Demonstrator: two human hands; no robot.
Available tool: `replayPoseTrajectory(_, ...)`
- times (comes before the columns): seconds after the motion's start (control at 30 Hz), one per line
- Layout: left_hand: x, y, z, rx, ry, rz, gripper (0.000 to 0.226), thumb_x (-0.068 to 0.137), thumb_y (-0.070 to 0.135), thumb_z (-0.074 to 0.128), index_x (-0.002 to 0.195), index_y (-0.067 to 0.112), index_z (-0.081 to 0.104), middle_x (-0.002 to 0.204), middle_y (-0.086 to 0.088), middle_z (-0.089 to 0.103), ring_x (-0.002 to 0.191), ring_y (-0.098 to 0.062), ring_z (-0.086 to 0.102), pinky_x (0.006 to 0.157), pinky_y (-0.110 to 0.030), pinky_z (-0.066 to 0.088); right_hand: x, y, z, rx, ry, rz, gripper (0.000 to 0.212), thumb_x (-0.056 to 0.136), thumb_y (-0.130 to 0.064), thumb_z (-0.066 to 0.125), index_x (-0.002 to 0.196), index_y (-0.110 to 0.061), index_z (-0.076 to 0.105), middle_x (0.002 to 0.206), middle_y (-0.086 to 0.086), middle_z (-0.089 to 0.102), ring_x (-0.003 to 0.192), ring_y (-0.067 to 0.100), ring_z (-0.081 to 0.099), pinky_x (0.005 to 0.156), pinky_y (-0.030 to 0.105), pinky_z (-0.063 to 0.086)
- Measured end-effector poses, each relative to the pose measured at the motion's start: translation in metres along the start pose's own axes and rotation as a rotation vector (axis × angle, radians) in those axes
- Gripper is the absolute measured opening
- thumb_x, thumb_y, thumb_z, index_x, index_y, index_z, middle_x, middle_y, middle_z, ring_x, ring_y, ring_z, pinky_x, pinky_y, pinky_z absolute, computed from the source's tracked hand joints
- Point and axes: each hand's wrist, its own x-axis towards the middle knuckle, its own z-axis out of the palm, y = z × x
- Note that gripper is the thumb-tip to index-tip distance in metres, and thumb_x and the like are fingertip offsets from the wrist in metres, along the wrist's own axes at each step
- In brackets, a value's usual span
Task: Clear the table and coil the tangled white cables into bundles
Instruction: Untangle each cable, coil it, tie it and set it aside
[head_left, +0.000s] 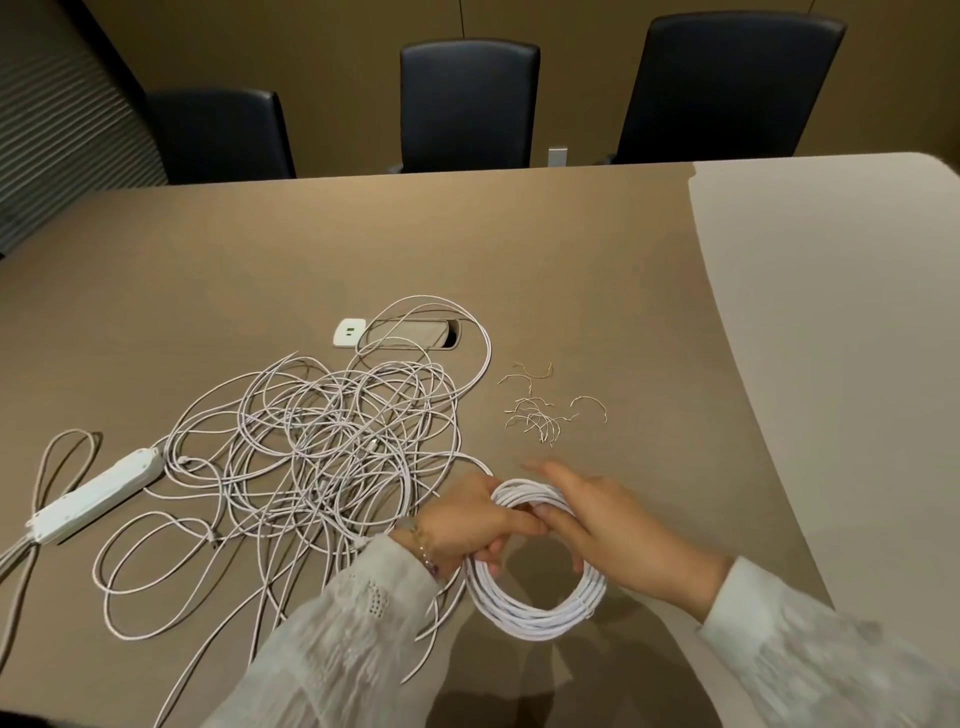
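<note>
While coil sits half-formed between both hands: notes below.

Coil (535, 608): several turns of white cable, held just above table (519, 249) at 5 o'clock from tangled heap; near edge drooping toward table, far edge raised in hands.
Tangle (322, 447): loose white loops spread at table centre, 9 to 11 o'clock from coil; strand appears to run from heap to coil, join hidden under left hand.
Handling, judged: light, limp but springy; turns likely to fan out or slip if grip slackens; jacket smooth, so probably slippery. Not fragile, though sharp kinks best avoided.
Where to hold, judged: across all turns at one spot on ring, at 11 to 12 o'clock of loop, pinching stack flat; free strand fed in from heap side.
Left hand (467, 525): at 10 o'clock of ring, wrist bent down, fingers curled round stacked turns, thumb over top; grasping coil.
Right hand (608, 525): at 1 o'clock of ring, forearm entering from 4 o'clock; thumb laid inside loop, fingers bent over outer turns, index extended forward and blurred. Grip looks light, guiding more than clamping.
Twist ties (540, 410): small wire pieces at 12 o'clock from coil, near, apart from it.
Power strip (98, 493): at 9 o'clock, well apart, touching heap's edge.
</note>
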Motion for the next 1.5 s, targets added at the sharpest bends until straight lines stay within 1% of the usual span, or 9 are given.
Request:
replayPoseTrajectory(0.17, 0.004, 0.005, -0.016, -0.297, -0.205, -0.041, 0.020, 0.075, 0.020, 0.073, 0.068, 0.011, 0.057, 0.043, 0.006, 0.027, 0.035, -0.006, 0.022, 0.042, -0.019, 0.025, 0.005, 0.020, 0.006, 0.176, 0.071, -0.068, 0.056, 0.099, -0.011, 0.048, 0.140, -0.048, 0.037, 0.107, -0.010, 0.062, 0.091, 0.012, 0.066, 0.081, 0.014, 0.047)
replayPoseTrajectory(0.27, 0.009, -0.002, -0.023, -0.392, -0.261, -0.058, 0.030, 0.079, 0.037, 0.072, 0.062, 0.016, 0.059, 0.053, 0.002, 0.042, 0.047, -0.011, 0.044, 0.054, -0.026, 0.047, 0.008, 0.030, 0.014, 0.271, 0.146, -0.028, 0.054, 0.099, -0.007, 0.046, 0.132, -0.049, 0.048, 0.096, -0.007, 0.058, 0.053, 0.021, 0.066, 0.058, 0.016, 0.049)
replayPoseTrajectory(0.4, 0.020, -0.014, -0.027, -0.361, -0.245, -0.050, 0.039, 0.090, 0.040, 0.062, 0.057, 0.018, 0.062, 0.070, -0.007, 0.066, 0.067, -0.019, 0.065, 0.068, -0.033, 0.053, 0.012, 0.038, 0.022, 0.246, 0.224, -0.028, 0.054, 0.096, 0.000, 0.047, 0.129, -0.043, 0.048, 0.092, -0.003, 0.055, 0.041, 0.013, 0.060, 0.057, 0.019, 0.049)
replayPoseTrajectory(0.53, 0.036, -0.017, -0.029, -0.520, -0.251, -0.089, 0.030, 0.079, 0.030, 0.075, 0.060, 0.021, 0.054, 0.050, 0.007, 0.027, 0.041, -0.008, 0.024, 0.050, -0.024, 0.040, 0.026, 0.044, 0.030, 0.150, 0.231, -0.026, 0.051, 0.095, 0.003, 0.047, 0.138, -0.026, 0.048, 0.093, -0.006, 0.053, 0.053, -0.003, 0.057, 0.066, 0.007, 0.042)
replayPoseTrajectory(0.7, 0.056, -0.024, -0.036, -0.604, -0.270, -0.188, 0.043, 0.072, 0.052, 0.073, 0.066, 0.017, 0.050, 0.048, 0.008, 0.017, 0.038, -0.006, 0.016, 0.041, -0.020, 0.027, 0.043, 0.062, 0.035, 0.070, 0.178, -0.064, 0.047, 0.094, -0.002, 0.050, 0.138, -0.021, 0.049, 0.108, 0.006, 0.061, 0.087, -0.007, 0.054, 0.081, 0.001, 0.034)
replayPoseTrajectory(0.83, 0.070, -0.031, -0.033, -0.516, -0.118, -0.212, 0.047, 0.084, 0.057, 0.059, 0.062, 0.018, 0.044, 0.048, 0.007, 0.015, 0.035, -0.006, 0.013, 0.035, -0.016, 0.020, 0.052, 0.076, 0.037, 0.103, 0.107, -0.003, 0.041, 0.096, -0.024, 0.055, 0.137, -0.023, 0.051, 0.122, -0.010, 0.060, 0.108, -0.002, 0.054, 0.094, 0.006, 0.034)
replayPoseTrajectory(0.93, 0.088, -0.036, -0.031, -0.449, -0.002, -0.231, 0.046, 0.088, 0.052, 0.058, 0.062, 0.019, 0.039, 0.050, 0.005, 0.015, 0.035, -0.008, 0.013, 0.035, -0.016, 0.016, 0.066, 0.093, 0.042, 0.292, 0.116, 0.191, 0.037, 0.092, -0.036, 0.060, 0.127, -0.027, 0.060, 0.106, -0.017, 0.064, 0.085, -0.011, 0.057, 0.081, 0.015, 0.043)
replayPoseTrajectory(1.23, 0.138, -0.030, -0.021, -0.367, 0.096, -0.261, 0.043, 0.089, 0.046, 0.062, 0.065, 0.020, 0.036, 0.050, 0.005, 0.018, 0.039, -0.010, 0.013, 0.040, -0.018, 0.011, 0.123, 0.175, 0.016, -0.060, 0.507, 0.568, 0.017, 0.090, -0.009, 0.054, 0.103, -0.008, 0.066, 0.102, 0.013, 0.065, 0.091, 0.032, 0.061, 0.081, 0.033, 0.045)
replayPoseTrajectory(1.5, 0.166, -0.032, -0.017, -0.408, 0.163, -0.305, 0.038, 0.091, 0.042, 0.053, 0.067, 0.015, 0.040, 0.048, 0.006, 0.021, 0.040, -0.010, 0.016, 0.041, -0.019, 0.015, 0.157, 0.212, 0.001, -0.267, 0.209, 0.487, 0.027, 0.087, -0.008, 0.059, 0.114, -0.009, 0.064, 0.114, 0.015, 0.051, 0.105, 0.035, 0.055, 0.088, 0.038, 0.046)
